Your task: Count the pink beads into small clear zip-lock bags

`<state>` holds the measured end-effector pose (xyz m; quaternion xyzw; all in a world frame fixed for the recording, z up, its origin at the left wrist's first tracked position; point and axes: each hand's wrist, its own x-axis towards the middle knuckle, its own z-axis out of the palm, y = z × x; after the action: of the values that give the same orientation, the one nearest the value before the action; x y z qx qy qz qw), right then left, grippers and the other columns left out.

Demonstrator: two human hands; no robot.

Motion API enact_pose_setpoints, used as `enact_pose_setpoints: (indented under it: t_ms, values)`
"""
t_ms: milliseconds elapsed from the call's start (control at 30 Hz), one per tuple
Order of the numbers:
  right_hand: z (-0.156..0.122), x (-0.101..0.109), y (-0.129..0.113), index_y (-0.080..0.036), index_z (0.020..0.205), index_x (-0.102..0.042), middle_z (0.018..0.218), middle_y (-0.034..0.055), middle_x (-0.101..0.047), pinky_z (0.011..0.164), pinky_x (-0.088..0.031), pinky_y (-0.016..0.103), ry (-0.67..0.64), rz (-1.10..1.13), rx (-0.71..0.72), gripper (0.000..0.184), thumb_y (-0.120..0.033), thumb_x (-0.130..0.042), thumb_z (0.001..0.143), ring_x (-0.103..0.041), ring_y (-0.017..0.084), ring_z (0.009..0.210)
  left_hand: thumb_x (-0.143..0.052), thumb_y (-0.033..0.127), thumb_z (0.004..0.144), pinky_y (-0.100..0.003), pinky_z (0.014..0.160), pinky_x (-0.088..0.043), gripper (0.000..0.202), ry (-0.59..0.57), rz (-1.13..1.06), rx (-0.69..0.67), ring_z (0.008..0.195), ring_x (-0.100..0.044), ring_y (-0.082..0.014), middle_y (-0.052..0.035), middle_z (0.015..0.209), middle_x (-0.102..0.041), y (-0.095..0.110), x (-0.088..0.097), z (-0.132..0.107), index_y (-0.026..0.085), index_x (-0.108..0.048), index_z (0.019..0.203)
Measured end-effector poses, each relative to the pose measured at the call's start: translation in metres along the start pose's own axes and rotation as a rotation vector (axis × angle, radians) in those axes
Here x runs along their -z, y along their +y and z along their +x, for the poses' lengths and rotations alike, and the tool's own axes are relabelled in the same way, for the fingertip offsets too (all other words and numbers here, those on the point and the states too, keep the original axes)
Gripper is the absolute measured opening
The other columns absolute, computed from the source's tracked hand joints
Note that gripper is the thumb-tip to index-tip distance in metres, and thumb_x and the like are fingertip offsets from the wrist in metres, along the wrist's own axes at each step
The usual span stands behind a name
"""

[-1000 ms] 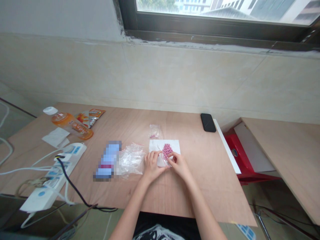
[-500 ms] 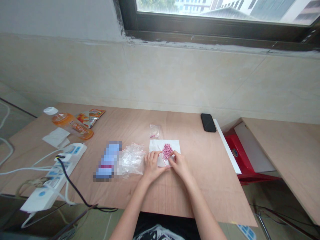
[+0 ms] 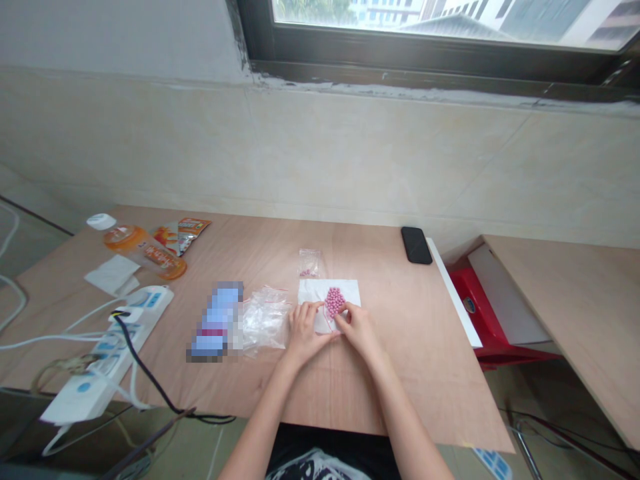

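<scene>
A cluster of small pink beads lies on a square white sheet at the middle of the table. A clear zip bag with a thin red line along its mouth lies on the sheet, just below the beads. My left hand holds this bag, its index finger near the beads and its thumb at the lower edge. My right hand is at the beads' right side, thumb and index finger pinched together; what is between the fingertips is too small to make out.
A small bag with a few pink beads lies behind the sheet. To the left are a heap of clear bags, a blurred blue item, a power strip with cables, and an orange drink bottle. A black phone lies at back right.
My right hand's fingertips have shifted very slightly at the edge of the beads. Otherwise both hands and the things on the table stay in place.
</scene>
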<state>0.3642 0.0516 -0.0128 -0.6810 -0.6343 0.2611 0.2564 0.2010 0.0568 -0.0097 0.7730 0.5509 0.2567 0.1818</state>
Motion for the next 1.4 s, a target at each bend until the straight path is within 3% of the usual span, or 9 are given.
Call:
enact_pose_setpoints:
  t_ms: [500, 800, 1067, 1400]
  values:
    - [0.001, 0.001, 0.0, -0.019, 0.08, -0.063, 0.06, -0.0007, -0.056, 0.053, -0.031, 0.02, -0.01, 0.068, 0.023, 0.014, -0.028, -0.053, 0.079, -0.048, 0.012, 0.054, -0.072, 0.056, 0.06, -0.038, 0.087, -0.034, 0.068, 0.0, 0.031, -0.001, 0.1, -0.05, -0.025, -0.0047, 0.106, -0.057, 0.0, -0.001, 0.0, 0.025, -0.05, 0.116]
    - [-0.003, -0.002, -0.003, -0.018, 0.076, -0.06, 0.055, -0.0028, -0.052, 0.05, -0.029, 0.019, 0.007, 0.106, 0.033, 0.013, -0.03, -0.055, 0.077, -0.045, 0.01, 0.049, -0.073, 0.046, 0.062, -0.039, 0.089, -0.033, 0.063, -0.014, 0.008, 0.007, 0.101, -0.05, -0.0248, -0.0043, 0.106, -0.057, 0.0, -0.001, 0.0, 0.025, -0.05, 0.116]
    - [-0.006, 0.005, -0.011, -0.018, 0.079, -0.062, 0.064, -0.0001, -0.058, 0.054, -0.03, 0.02, -0.083, 0.025, 0.043, 0.009, -0.025, -0.058, 0.075, -0.05, 0.012, 0.057, -0.073, 0.042, 0.062, -0.039, 0.09, -0.033, 0.062, -0.024, 0.002, -0.012, 0.102, -0.05, -0.0251, -0.0042, 0.106, -0.057, -0.003, -0.002, -0.001, 0.025, -0.049, 0.117]
    - [-0.007, 0.008, -0.017, -0.019, 0.08, -0.062, 0.069, 0.0015, -0.062, 0.057, -0.031, 0.021, -0.101, -0.024, 0.039, 0.008, -0.022, -0.055, 0.078, -0.054, 0.013, 0.062, -0.072, 0.039, 0.063, -0.039, 0.089, -0.034, 0.06, -0.009, 0.012, -0.006, 0.101, -0.05, -0.0248, -0.0039, 0.106, -0.057, -0.003, -0.002, -0.002, 0.025, -0.05, 0.118]
